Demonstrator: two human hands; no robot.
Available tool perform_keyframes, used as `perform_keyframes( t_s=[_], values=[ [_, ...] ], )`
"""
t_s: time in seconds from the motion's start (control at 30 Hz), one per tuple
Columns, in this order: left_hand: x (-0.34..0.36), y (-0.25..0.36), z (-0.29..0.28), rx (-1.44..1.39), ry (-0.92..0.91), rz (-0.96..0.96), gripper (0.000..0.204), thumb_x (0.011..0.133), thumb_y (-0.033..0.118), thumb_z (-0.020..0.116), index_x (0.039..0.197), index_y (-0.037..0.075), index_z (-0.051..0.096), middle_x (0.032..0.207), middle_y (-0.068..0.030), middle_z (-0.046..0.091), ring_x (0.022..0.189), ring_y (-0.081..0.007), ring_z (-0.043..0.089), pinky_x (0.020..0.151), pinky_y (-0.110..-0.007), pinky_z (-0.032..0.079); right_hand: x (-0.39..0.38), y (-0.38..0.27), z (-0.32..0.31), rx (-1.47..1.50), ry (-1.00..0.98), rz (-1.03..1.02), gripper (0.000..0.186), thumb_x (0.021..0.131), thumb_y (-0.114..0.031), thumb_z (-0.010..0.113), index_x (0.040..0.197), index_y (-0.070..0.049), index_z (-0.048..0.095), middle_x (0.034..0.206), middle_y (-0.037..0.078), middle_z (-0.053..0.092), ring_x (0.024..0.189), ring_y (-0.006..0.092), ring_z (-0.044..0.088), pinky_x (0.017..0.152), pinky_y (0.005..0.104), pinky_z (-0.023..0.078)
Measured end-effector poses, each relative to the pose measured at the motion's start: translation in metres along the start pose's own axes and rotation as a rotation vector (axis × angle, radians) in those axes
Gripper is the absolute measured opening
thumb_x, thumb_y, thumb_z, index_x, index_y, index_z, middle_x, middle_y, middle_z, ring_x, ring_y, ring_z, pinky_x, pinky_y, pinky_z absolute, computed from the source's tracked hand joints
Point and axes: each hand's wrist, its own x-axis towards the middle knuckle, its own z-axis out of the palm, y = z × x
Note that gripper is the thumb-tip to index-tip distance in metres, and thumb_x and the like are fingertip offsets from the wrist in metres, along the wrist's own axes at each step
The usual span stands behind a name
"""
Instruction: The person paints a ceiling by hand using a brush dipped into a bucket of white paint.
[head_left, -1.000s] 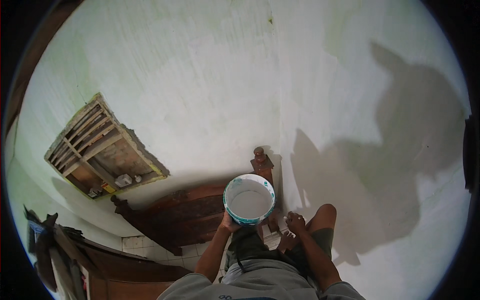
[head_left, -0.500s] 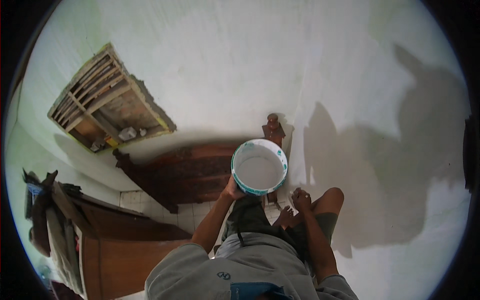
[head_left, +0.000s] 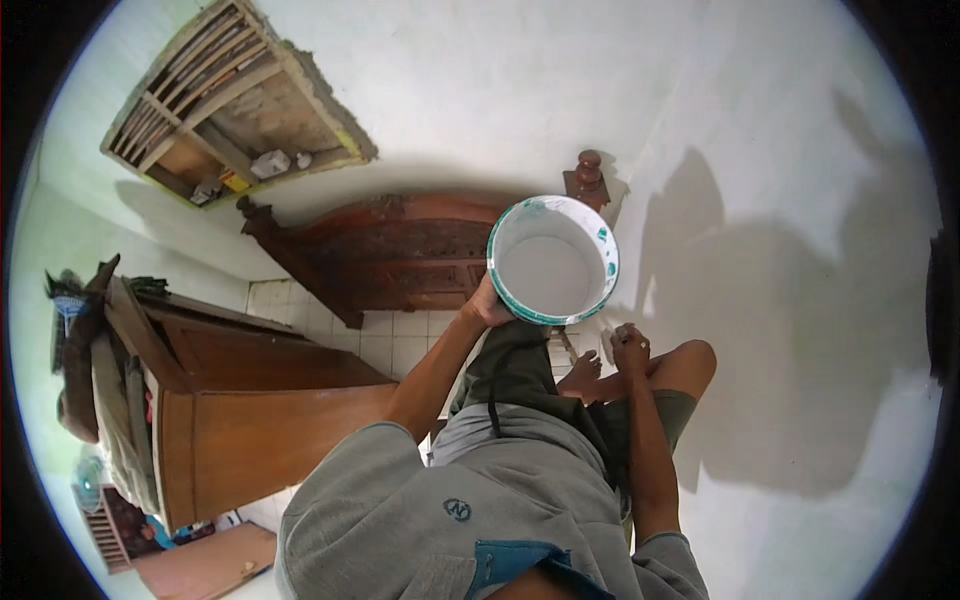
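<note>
My left hand point(head_left: 490, 303) grips a white bucket point(head_left: 505, 262) by its left side, the fingers largely hidden behind it. Teal marks run round the bucket's rim, and whitish paint-like stuff point(head_left: 550, 275) covers its bottom. The bucket is held out over my lap, its mouth facing up. Lower and to the right, my right hand point(head_left: 630, 350) is closed beside my bent knee and bare foot. Whatever that hand may hold is too small and dim to name.
A carved wooden headboard point(head_left: 390, 250) leans by the far wall, beneath a slatted wooden window frame point(head_left: 240, 100). On the left stands a brown wooden cabinet point(head_left: 270, 440) with cloths point(head_left: 115, 420) hanging from it. A pale wall point(head_left: 780, 400) carrying my shadow rises at right.
The view has shifted, so the wall, headboard and cabinet sit differently in it. The bucket appears higher, farther right and larger. My left hand keeps its grip; my right hand stays closed.
</note>
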Motion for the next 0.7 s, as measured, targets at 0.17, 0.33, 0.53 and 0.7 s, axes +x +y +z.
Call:
perform_keyframes(
  t_s=[0.17,0.33,0.53,0.7],
  values=[
    [-0.005,-0.001,-0.007,-0.016,0.044,0.012,0.055,0.089,0.046,0.047,0.128,0.007,0.045,0.127,-0.0096,0.051,0.115,-0.0229,0.05,0.098,-0.041,0.041,0.0,-0.018,-0.006,0.002,-0.016,-0.01,0.028,0.074,-0.02,0.065,0.095,-0.002,0.061,0.082,0.015,0.065,0.075,0.0304,0.064,0.07,0.0381,0.05],
    [-0.005,0.001,-0.007,-0.022,0.09,-0.028,0.063,0.087,0.054,0.046,0.129,0.008,0.044,0.127,-0.0095,0.051,0.115,-0.023,0.05,0.099,-0.041,0.04,0.004,-0.01,-0.002,0.107,-0.1,0.072,0.027,0.076,-0.021,0.064,0.092,0.0,0.061,0.082,0.015,0.065,0.075,0.0289,0.063,0.072,0.0366,0.049],
    [-0.005,0.0,-0.018,-0.077,0.085,-0.062,0.068,0.085,0.06,0.045,0.129,0.008,0.044,0.129,-0.0087,0.049,0.115,-0.023,0.049,0.099,-0.042,0.04,-0.001,-0.002,0.004,0.083,-0.107,0.16,0.029,0.077,-0.029,0.06,0.089,-0.003,0.064,0.088,0.011,0.065,0.083,0.0282,0.062,0.078,0.0368,0.047],
    [0.002,0.003,-0.012,-0.065,0.047,-0.032,0.066,0.085,0.057,0.046,0.129,0.008,0.045,0.128,-0.0091,0.05,0.115,-0.0232,0.05,0.098,-0.042,0.04,-0.006,0.021,0.014,-0.29,0.034,-0.272,0.028,0.081,-0.029,0.058,0.095,-0.005,0.063,0.095,0.009,0.064,0.092,0.0265,0.06,0.087,0.0354,0.041]
  ],
)
